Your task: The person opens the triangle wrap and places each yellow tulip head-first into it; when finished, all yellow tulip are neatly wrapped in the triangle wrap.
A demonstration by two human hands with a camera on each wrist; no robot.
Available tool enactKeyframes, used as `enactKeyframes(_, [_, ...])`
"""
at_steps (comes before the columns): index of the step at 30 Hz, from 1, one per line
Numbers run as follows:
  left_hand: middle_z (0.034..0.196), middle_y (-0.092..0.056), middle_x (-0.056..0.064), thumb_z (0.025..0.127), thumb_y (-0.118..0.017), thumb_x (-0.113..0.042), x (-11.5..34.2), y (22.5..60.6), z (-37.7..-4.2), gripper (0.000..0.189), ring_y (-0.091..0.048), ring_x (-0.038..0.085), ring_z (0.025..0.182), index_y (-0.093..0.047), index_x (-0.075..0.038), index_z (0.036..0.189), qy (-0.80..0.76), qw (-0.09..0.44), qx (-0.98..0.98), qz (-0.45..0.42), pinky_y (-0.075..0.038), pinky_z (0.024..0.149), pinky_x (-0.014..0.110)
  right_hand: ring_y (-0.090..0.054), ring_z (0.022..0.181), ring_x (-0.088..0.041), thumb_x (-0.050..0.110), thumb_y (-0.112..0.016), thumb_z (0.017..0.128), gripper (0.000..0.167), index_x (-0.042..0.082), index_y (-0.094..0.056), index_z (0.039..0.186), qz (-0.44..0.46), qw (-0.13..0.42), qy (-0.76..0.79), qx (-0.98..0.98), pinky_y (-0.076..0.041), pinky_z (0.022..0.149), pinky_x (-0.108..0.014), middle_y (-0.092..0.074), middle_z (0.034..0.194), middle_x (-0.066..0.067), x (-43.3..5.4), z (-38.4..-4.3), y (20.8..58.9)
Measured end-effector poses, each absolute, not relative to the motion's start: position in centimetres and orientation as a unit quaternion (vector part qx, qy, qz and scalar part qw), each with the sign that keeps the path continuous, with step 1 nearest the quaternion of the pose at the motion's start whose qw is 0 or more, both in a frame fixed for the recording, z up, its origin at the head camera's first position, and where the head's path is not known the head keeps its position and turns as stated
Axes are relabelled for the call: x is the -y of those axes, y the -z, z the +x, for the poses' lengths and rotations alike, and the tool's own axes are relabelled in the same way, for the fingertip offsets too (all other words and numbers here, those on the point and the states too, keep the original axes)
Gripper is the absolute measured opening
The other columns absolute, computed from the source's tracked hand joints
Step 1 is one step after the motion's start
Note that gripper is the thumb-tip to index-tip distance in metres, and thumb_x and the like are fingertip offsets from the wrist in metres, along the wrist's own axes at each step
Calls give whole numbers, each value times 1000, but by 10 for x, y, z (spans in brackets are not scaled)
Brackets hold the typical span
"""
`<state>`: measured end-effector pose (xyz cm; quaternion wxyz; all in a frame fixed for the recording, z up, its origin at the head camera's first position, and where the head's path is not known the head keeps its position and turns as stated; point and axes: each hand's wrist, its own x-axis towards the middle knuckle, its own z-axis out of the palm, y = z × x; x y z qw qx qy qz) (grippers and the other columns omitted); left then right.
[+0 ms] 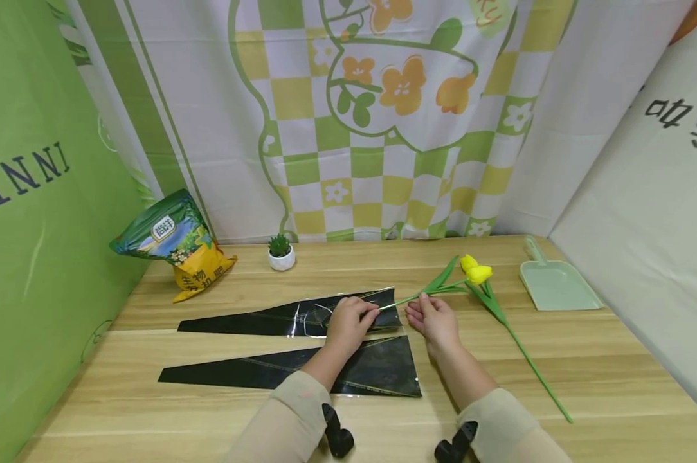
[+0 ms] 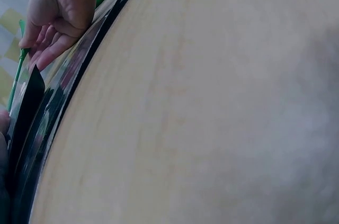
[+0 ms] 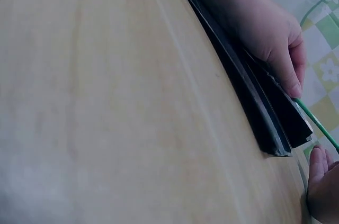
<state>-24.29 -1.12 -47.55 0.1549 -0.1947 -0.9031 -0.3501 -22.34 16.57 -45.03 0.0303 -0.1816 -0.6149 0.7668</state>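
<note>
My left hand (image 1: 348, 325) pinches the lower stem of an artificial yellow tulip (image 1: 403, 300) above the wide end of a black glossy tapered sleeve (image 1: 250, 323). Farther up that stem, near the green leaves, the right hand (image 1: 438, 325) pinches it between thumb and finger; this pinch also shows in the left wrist view. A second yellow tulip (image 1: 530, 360) lies on the table to the right, and the two flower heads overlap. Nearer the body lies another black tapered sleeve (image 1: 383, 368), partly under the left forearm. The right wrist view shows the left hand (image 3: 270, 33) at the green stem.
On the wooden table (image 1: 209, 411), a green and yellow bag (image 1: 181, 247) leans at the back left, beside a small potted succulent (image 1: 281, 254). A pale green dustpan (image 1: 559, 283) lies at the back right. Printed curtains (image 1: 360, 193) hang behind the table's far edge.
</note>
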Motion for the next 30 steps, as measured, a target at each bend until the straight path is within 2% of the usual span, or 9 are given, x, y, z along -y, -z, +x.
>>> enactKeyframes(4, [93, -71, 1, 92, -69, -24, 12, 476, -243, 16, -62, 20, 91, -78, -15, 100, 354, 159, 901, -196, -53, 82, 34, -67, 75, -4, 21, -46, 105, 26, -3, -48, 115, -188, 23, -779, 598, -58, 74, -18, -66, 84, 1, -165, -224, 448])
enactKeyframes(9, [92, -71, 1, 91, -69, -23, 12, 476, -243, 15, -63, 20, 90, -78, -14, 99, 358, 165, 897, -202, -53, 82, 34, -67, 77, -6, 20, -47, 104, 23, 1, -47, 117, -199, 19, -796, 572, -58, 77, -19, -63, 87, 0, -164, -224, 445])
enactKeyframes(14, [93, -72, 2, 91, -69, -23, 12, 476, -244, 15, -63, 21, 91, -79, -13, 99, 354, 170, 897, -204, -52, 83, 35, -67, 74, -7, 20, -45, 105, 15, 6, -43, 112, -201, 30, -803, 560, -58, 74, -20, -62, 83, 1, -162, -225, 443])
enactKeyframes(23, [96, -71, 1, 92, -69, -25, 11, 476, -243, 18, -63, 20, 92, -78, -14, 103, 334, 169, 905, -202, -52, 85, 35, -66, 71, -6, 15, -49, 103, 14, 2, -48, 108, -211, 12, -794, 570, -57, 69, -18, -62, 80, 1, -157, -227, 443])
enactKeyframes(30, [95, -71, 2, 92, -68, -24, 10, 475, -244, 18, -63, 21, 92, -77, -13, 103, 335, 169, 906, -197, -51, 85, 36, -65, 76, -7, 14, -55, 100, 20, -4, -52, 110, -210, 1, -783, 585, -57, 72, -17, -64, 84, -2, -153, -227, 444])
